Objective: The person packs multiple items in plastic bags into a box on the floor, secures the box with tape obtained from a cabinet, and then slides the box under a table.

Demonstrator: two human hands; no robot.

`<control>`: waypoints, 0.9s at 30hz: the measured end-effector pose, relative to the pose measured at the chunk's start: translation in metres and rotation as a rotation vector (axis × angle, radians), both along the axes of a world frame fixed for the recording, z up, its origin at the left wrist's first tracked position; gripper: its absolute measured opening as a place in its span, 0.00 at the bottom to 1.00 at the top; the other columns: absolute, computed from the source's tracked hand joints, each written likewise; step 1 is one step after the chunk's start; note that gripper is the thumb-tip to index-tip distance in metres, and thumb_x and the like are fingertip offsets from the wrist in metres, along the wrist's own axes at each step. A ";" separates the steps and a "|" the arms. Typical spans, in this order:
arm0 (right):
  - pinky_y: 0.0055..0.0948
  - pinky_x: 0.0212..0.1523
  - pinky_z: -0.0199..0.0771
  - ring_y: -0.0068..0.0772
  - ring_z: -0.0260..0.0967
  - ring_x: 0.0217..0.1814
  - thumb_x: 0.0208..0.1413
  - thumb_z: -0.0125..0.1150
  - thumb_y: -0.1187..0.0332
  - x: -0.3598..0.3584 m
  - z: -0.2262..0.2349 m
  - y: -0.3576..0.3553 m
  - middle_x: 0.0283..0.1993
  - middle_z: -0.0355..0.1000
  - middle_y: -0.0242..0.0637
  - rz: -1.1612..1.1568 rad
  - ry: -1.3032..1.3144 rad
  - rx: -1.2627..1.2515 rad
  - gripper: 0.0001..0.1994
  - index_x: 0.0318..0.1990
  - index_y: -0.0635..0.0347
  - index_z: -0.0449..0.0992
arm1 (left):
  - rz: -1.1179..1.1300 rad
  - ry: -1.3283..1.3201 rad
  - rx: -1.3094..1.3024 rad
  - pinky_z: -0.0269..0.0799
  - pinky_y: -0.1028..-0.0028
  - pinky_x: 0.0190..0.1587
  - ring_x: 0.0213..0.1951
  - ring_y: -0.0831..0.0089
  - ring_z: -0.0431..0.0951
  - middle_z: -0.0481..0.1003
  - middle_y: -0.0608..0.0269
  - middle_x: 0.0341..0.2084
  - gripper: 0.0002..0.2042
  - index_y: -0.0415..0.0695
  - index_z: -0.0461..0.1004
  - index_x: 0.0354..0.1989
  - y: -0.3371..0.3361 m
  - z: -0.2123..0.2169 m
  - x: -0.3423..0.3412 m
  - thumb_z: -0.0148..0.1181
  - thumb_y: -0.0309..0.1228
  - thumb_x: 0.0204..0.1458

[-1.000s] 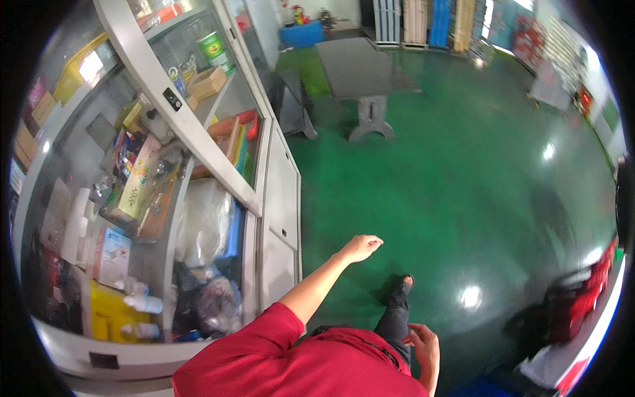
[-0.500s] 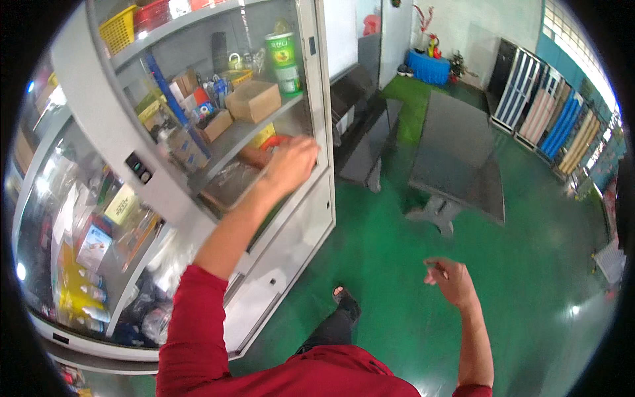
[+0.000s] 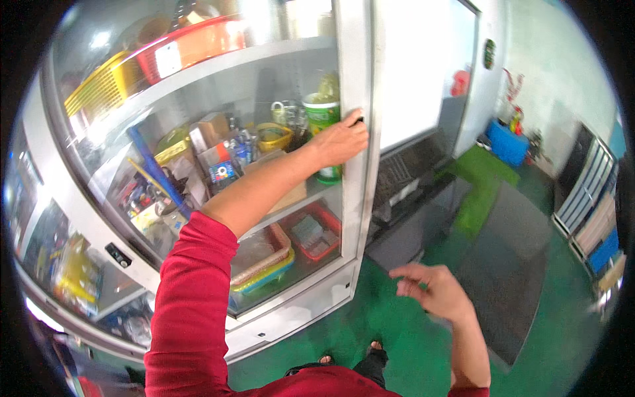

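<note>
Gripping cabinet door (image 3: 354, 79) edge, left hand (image 3: 340, 140) | right hand (image 3: 433, 291) free over green floor (image 3: 397, 331)

The left hand (image 3: 340, 142) covers part of the green tub (image 3: 323, 122) on the shelf, so only its top and a bit of its bottom show. The fingertips (image 3: 357, 119) curl around the white door frame (image 3: 357, 99) and go out of sight. The right hand (image 3: 433, 291) is blurry, and its fingers cannot be counted. Bright glare on the glass door (image 3: 99, 198) hides many small things behind it. The red basket (image 3: 192, 40) on the top shelf is cut off at the edge. The person's shoe (image 3: 374, 345) mostly hides behind the red sleeve (image 3: 188, 311).
</note>
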State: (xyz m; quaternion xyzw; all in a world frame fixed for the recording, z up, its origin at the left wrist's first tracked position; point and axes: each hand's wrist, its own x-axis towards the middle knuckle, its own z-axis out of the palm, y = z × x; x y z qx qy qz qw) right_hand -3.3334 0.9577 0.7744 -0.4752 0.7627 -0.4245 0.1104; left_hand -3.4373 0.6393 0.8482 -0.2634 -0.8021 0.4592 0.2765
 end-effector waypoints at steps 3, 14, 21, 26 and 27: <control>0.22 0.32 0.70 0.22 0.71 0.29 0.50 0.55 0.77 -0.070 0.044 -0.033 0.26 0.72 0.34 0.059 0.163 -0.126 0.09 0.40 0.64 0.73 | 0.118 0.010 -0.031 0.43 0.58 0.63 0.43 0.72 0.65 0.66 0.69 0.29 0.06 0.48 0.70 0.31 -0.001 -0.003 0.010 0.50 0.30 0.44; 0.21 0.36 0.69 0.21 0.68 0.34 0.55 0.50 0.69 -0.185 0.239 -0.218 0.34 0.73 0.33 0.181 0.265 -0.681 0.09 0.41 0.61 0.73 | 0.283 0.042 0.135 0.47 0.58 0.61 0.50 0.71 0.63 0.70 0.67 0.38 0.13 0.47 0.71 0.38 -0.006 -0.003 0.098 0.51 0.33 0.43; 0.26 0.48 0.66 0.27 0.67 0.46 0.56 0.47 0.71 -0.175 0.286 -0.317 0.44 0.70 0.37 0.428 0.125 -0.771 0.12 0.46 0.61 0.70 | 0.291 0.035 0.233 0.53 0.58 0.58 0.49 0.73 0.64 0.68 0.66 0.36 0.10 0.45 0.71 0.34 -0.042 -0.011 0.177 0.51 0.31 0.41; 0.32 0.50 0.65 0.40 0.67 0.49 0.50 0.51 0.66 -0.126 0.293 -0.358 0.45 0.71 0.47 0.343 0.724 -0.637 0.20 0.51 0.62 0.68 | 0.318 0.094 0.209 0.52 0.59 0.58 0.47 0.76 0.65 0.68 0.69 0.34 0.07 0.48 0.71 0.29 -0.054 -0.009 0.221 0.53 0.29 0.39; 0.35 0.47 0.67 0.44 0.69 0.47 0.49 0.52 0.63 -0.120 0.291 -0.369 0.43 0.71 0.49 0.342 0.718 -0.605 0.19 0.50 0.59 0.69 | 0.331 0.089 0.221 0.52 0.59 0.59 0.48 0.76 0.65 0.68 0.70 0.34 0.06 0.48 0.71 0.29 -0.057 -0.010 0.229 0.53 0.29 0.39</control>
